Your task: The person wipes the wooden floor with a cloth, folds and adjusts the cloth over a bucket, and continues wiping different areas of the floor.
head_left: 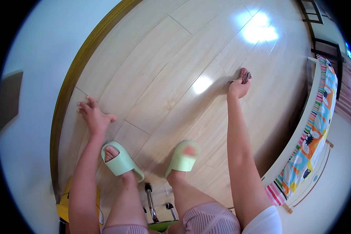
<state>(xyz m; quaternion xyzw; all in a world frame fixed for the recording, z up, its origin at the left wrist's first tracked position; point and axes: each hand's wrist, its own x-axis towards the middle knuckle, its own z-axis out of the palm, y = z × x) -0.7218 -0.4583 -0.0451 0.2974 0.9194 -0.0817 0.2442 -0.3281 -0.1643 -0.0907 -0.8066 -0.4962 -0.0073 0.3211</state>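
My right hand [238,89] stretches forward above the floor, its fingers closed on a small crumpled red-and-grey bundle [245,75]. The bundle looks like cloth, but its exact kind does not show. Off to the left, my left hand [95,117] hangs over the floor near the wooden skirting, fingers spread and nothing in them. Below the hands are my feet in light green slippers, the left slipper [119,160] and the right slipper [182,159]; the right foot is blurred.
A bed [300,156] with a colourful patterned cover runs along the right side. Wooden skirting [62,113] edges the white wall on the left. Chair legs with castors [150,201] stand between my legs, and a yellow object [64,206] sits at lower left. Sunlight glares on the tiled floor [156,66].
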